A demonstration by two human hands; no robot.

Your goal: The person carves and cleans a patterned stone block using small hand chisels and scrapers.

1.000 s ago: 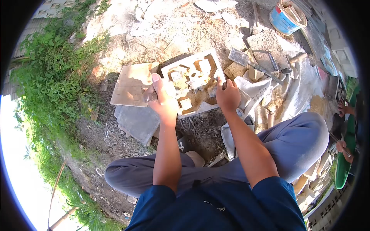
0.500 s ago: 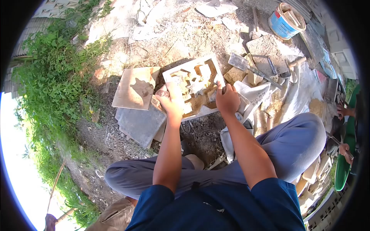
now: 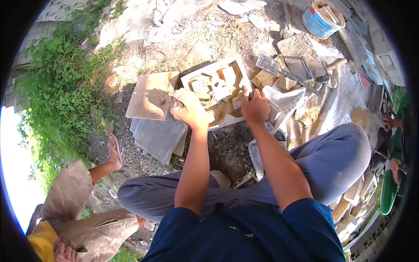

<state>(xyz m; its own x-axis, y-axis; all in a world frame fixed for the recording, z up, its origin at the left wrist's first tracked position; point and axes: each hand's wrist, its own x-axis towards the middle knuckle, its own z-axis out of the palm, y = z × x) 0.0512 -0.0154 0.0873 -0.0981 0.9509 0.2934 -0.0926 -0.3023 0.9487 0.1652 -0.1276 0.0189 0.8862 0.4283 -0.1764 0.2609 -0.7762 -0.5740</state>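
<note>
Left hand (image 3: 190,107) and right hand (image 3: 255,107) are curled at a rough, pale star-cut panel (image 3: 211,68); can't tell either grip, tbh.

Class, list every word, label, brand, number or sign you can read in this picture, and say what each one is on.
No text can be read with certainty.
Blue bucket: white and red markings, too small and blurred to read.
White sacking: faint dark marks, too blurred to read.
Dark blue shirt: small pale marks on the front, too small to read.
</note>
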